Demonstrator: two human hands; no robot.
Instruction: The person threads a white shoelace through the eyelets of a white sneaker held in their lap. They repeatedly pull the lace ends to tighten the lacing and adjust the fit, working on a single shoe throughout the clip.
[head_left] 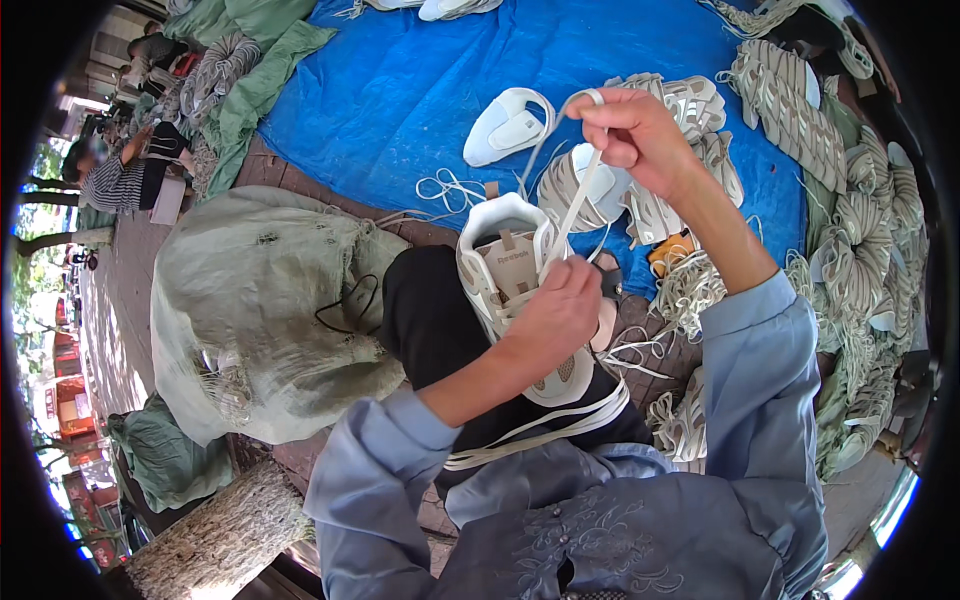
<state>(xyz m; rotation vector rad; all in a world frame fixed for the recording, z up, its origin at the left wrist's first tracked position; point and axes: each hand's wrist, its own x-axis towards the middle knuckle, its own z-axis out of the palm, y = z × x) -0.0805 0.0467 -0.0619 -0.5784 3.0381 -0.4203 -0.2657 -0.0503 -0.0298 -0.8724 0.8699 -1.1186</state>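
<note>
A white and beige shoe upper (480, 270) lies across my dark-trousered leg, its collar pointing away from me. My left hand (562, 312) is closed at the upper's right side by the lace holes; its fingertips are partly hidden. From there a flat white shoelace (574, 212) runs taut up to my right hand (635, 135), which is raised over the blue sheet and pinches the lace, with a loop over the fingers. Several loose white laces (560, 422) drape over my lap. Just beyond the upper stand a pale shoe upper (500, 130) and a beige one (575, 190).
Stacked uppers (785, 110) line the right side of a blue sheet (400, 90). A tangle of laces (690, 295) lies right of my knee, beside an orange item (672, 252). Left are a pale sack (260, 300), a rough log (220, 530) and a seated person (125, 180).
</note>
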